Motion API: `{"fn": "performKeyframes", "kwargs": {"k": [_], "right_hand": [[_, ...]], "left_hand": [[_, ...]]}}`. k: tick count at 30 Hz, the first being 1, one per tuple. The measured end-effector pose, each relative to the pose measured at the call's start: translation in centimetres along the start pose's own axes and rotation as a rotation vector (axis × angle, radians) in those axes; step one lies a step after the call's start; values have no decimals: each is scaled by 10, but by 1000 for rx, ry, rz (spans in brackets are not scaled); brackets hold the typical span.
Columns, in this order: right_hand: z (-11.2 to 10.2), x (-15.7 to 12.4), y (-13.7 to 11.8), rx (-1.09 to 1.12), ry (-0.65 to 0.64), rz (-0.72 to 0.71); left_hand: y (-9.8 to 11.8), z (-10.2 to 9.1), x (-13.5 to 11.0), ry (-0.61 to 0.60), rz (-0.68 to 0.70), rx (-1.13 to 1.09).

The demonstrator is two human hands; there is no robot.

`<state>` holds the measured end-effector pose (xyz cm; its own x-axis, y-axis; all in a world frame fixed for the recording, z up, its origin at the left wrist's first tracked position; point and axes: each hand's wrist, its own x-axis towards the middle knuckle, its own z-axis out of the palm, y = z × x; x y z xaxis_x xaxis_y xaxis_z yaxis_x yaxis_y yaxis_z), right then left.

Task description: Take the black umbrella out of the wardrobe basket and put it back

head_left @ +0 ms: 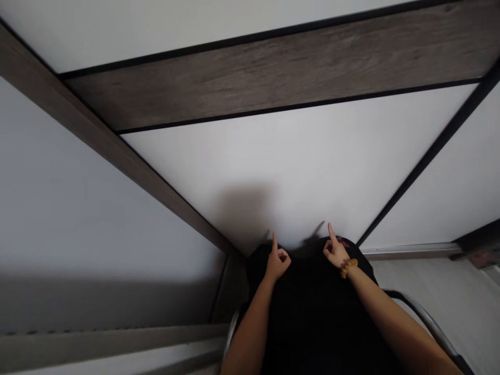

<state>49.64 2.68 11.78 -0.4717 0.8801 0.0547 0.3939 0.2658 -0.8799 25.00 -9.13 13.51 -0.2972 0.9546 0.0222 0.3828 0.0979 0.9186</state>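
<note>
A large black cloth (312, 312) lies draped over a metal-framed chair (427, 320) right below me. My left hand (278, 263) rests at the cloth's upper left edge, index finger pointing up and the other fingers curled against the fabric. My right hand (336, 252) is at the upper right edge in the same pose. It wears a bracelet of amber beads (349, 266) on the wrist. Both hands seem to pinch the cloth's top edge, but the dark fabric hides the exact grip. A small red mark (344, 241) shows on the cloth beside my right hand.
White wall panels (297, 166) meet in a corner straight ahead. Grey-brown wooden bands (273, 73) and thin black strips (425, 156) frame them. A wooden ledge (109, 344) runs along the lower left. Pale floor (461, 297) shows at the right.
</note>
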Motion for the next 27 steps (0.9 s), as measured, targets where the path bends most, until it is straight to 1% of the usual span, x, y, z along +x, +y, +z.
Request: {"fn": "performKeyframes", "kwargs": {"k": [1, 3, 5, 7, 8, 9, 10, 11, 12, 13, 15, 18, 21, 24, 27], "right_hand": [[0, 1, 2, -28, 26, -7], [-1, 2, 7, -112, 121, -33], [-1, 4, 10, -195, 241, -49], [-4, 7, 11, -255, 374, -50], [-6, 9, 12, -282, 447, -57], [-8, 11, 12, -313, 525, -74], [-11, 13, 12, -354, 604, -102], [-13, 15, 11, -401, 671, -134], [-16, 18, 11, -448, 713, -168], [-17, 20, 11, -489, 728, -196], [-18, 25, 9, -556, 713, -246], [-11, 28, 1, -616, 661, -309], [3, 29, -14, -650, 597, -338], [20, 30, -29, -690, 483, -339], [34, 36, -34, -744, 379, -290]], "left_hand": [[-2, 0, 2, 33, 3, 6], [-7, 0, 8, 164, -4, 30], [-9, -4, 18, 356, -40, 95], [-10, -9, 30, 551, -104, 211], [-10, -11, 37, 627, -138, 271], [-9, -13, 43, 680, -170, 325], [-8, -14, 48, 706, -193, 369], [-7, -14, 53, 701, -203, 404], [-5, -13, 57, 671, -204, 434], [-4, -12, 60, 627, -202, 466], [-2, -10, 63, 541, -205, 530], [0, -10, 62, 494, -232, 585], [-2, -15, 60, 474, -237, 591], [-6, -23, 57, 453, -210, 604], [-10, -28, 56, 441, -174, 614]]}}
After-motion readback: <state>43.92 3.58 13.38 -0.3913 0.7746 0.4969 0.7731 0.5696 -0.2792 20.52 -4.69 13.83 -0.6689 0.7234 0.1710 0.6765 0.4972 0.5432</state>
